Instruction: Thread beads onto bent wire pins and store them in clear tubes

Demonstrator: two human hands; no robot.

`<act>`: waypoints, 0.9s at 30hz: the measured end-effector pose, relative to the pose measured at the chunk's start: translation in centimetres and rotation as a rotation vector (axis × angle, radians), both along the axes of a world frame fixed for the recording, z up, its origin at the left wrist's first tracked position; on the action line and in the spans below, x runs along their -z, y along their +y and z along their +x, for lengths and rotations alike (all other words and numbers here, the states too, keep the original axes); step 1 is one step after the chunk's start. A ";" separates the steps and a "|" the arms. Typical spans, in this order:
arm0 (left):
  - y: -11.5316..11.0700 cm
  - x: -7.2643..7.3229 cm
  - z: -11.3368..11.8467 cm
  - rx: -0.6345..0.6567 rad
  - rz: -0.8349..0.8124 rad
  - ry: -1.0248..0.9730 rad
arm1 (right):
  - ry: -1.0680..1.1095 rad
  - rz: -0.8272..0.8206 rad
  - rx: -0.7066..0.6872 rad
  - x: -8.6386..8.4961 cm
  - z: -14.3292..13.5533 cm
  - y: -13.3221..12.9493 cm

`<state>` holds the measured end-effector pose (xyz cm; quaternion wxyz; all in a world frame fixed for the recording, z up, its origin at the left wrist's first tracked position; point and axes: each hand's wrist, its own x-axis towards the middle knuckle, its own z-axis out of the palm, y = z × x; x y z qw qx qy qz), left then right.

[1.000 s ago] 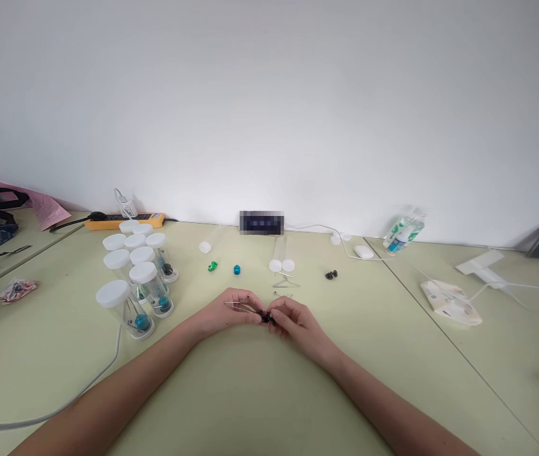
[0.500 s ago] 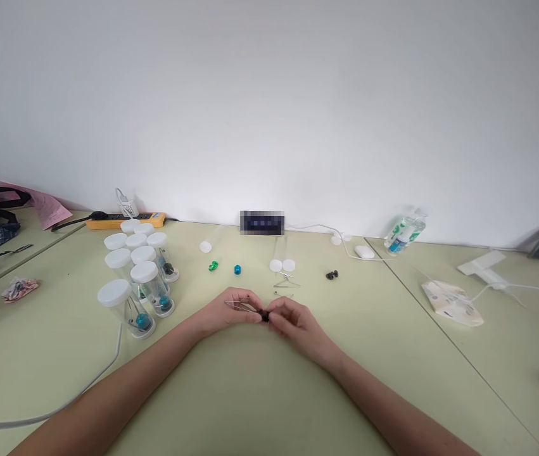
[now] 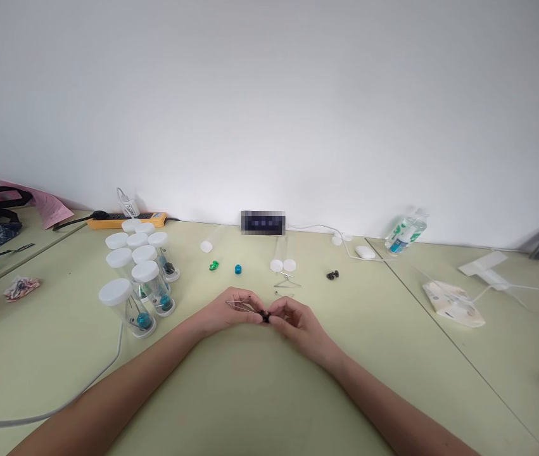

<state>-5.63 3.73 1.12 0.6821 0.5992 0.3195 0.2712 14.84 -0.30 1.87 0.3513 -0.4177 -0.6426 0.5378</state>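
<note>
Between the fingertips of both hands is a small black part [image 3: 265, 316], too small to identify. My left hand [image 3: 234, 308] is closed on it, and a thin bent metal wire [image 3: 240, 306] sticks out along its fingers. From the other side, my right hand [image 3: 298, 322] pinches the same black part. Just beyond the hands lie thin metal wire pieces [image 3: 287, 283]. A blue bead-like part [image 3: 237, 269] and green parts [image 3: 214, 265] rest farther off to the left. Small black parts [image 3: 332, 275] lie to the right.
Several clear tubes with white caps [image 3: 116, 291] stand at left, some holding blue parts and wires. More clear tubes [image 3: 282, 253] lie near the wall, by a dark display [image 3: 263, 223]. A white mouse-like object [image 3: 365, 253], plastic bottle [image 3: 406, 233] and orange power strip [image 3: 126, 220] are farther back.
The fingertips have shifted slightly around the black part, and more of it shows between them. Otherwise both hands hold nearly the same place.
</note>
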 end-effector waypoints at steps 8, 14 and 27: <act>0.0 0.0 0.0 -0.004 0.030 0.003 | -0.007 0.020 0.001 0.3 -0.1 0.1; 0.1 0.1 0.0 -0.014 0.030 0.018 | -0.005 0.019 0.009 0.3 -0.1 0.1; 0.0 -0.1 0.0 -0.009 0.021 -0.008 | 0.037 -0.017 -0.017 0.1 -0.1 0.1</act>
